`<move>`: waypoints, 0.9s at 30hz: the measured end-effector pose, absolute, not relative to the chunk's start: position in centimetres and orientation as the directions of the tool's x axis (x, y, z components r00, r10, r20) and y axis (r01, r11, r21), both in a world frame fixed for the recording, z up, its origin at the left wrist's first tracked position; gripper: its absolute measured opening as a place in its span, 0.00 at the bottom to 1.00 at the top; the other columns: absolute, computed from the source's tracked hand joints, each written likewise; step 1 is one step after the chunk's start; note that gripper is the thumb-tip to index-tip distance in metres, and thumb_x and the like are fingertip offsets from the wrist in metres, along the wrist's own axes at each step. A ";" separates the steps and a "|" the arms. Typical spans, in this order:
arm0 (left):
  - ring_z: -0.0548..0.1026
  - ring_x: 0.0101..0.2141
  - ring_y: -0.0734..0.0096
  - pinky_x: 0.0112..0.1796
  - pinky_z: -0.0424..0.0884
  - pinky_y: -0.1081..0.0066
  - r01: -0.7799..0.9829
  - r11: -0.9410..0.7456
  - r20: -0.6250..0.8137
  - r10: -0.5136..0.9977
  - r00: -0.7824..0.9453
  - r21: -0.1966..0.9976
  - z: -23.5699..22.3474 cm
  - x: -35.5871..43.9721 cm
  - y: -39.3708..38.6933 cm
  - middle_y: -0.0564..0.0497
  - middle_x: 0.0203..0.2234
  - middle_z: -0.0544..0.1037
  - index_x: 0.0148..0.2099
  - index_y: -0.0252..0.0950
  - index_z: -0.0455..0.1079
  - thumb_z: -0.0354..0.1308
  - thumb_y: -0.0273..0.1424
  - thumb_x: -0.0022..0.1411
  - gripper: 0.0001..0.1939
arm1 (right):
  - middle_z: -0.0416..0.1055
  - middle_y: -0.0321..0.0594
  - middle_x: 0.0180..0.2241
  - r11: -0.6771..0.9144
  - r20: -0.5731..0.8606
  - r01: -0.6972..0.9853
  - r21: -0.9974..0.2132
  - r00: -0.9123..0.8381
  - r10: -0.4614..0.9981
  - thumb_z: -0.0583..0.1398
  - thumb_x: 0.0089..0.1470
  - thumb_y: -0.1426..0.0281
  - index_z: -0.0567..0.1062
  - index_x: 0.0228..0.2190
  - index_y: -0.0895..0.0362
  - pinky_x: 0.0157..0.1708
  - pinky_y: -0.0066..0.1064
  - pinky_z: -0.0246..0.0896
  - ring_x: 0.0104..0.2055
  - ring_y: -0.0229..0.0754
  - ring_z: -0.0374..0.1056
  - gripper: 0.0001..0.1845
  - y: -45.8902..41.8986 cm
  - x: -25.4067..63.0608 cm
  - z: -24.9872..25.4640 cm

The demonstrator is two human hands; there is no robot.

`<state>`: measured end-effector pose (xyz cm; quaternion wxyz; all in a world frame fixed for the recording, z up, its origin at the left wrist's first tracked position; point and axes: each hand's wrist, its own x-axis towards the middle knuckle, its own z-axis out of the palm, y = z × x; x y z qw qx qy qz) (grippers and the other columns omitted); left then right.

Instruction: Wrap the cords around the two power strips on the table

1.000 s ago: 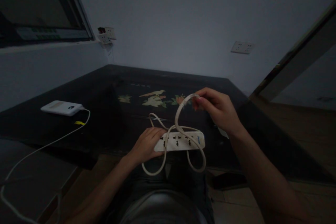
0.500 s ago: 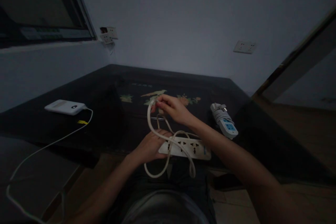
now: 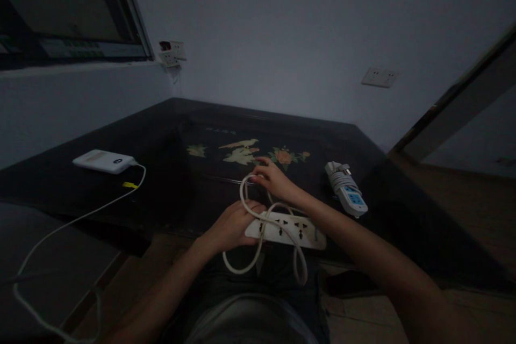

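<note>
My left hand [image 3: 237,224] grips the left end of a white power strip [image 3: 309,234] at the table's front edge, its sockets facing up. A white cord [image 3: 243,270] loops over the strip and hangs below it. Just above the strip, my right hand [image 3: 274,176] pinches a loop of this cord between thumb and fingers. The cord's plug cannot be made out. To the right lies a second power strip [image 3: 351,199] with blue sockets, its grey cord wound around it.
A white power bank [image 3: 104,162] lies at the left of the dark table [image 3: 161,129], with a white cable [image 3: 76,221] running off the front edge. A small yellow tag [image 3: 129,185] is beside the cable. Wall sockets [image 3: 379,77] are mounted behind.
My right hand has come down and slightly right with the cord, and the loop it holds is now smaller. My left hand still grips the power strip.
</note>
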<state>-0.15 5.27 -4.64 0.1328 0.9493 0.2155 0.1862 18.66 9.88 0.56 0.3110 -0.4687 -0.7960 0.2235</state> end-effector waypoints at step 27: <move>0.71 0.46 0.57 0.46 0.69 0.61 0.300 -0.739 0.479 0.636 0.605 0.603 -4.1 -1.0 5.0 0.44 0.45 0.72 0.52 0.38 0.63 0.67 0.40 0.49 0.30 | 0.76 0.45 0.40 0.216 0.049 0.482 -0.849 -0.337 0.940 0.57 0.55 0.62 0.76 0.42 0.59 0.42 0.35 0.65 0.42 0.47 0.71 0.18 3.0 28.3 -0.6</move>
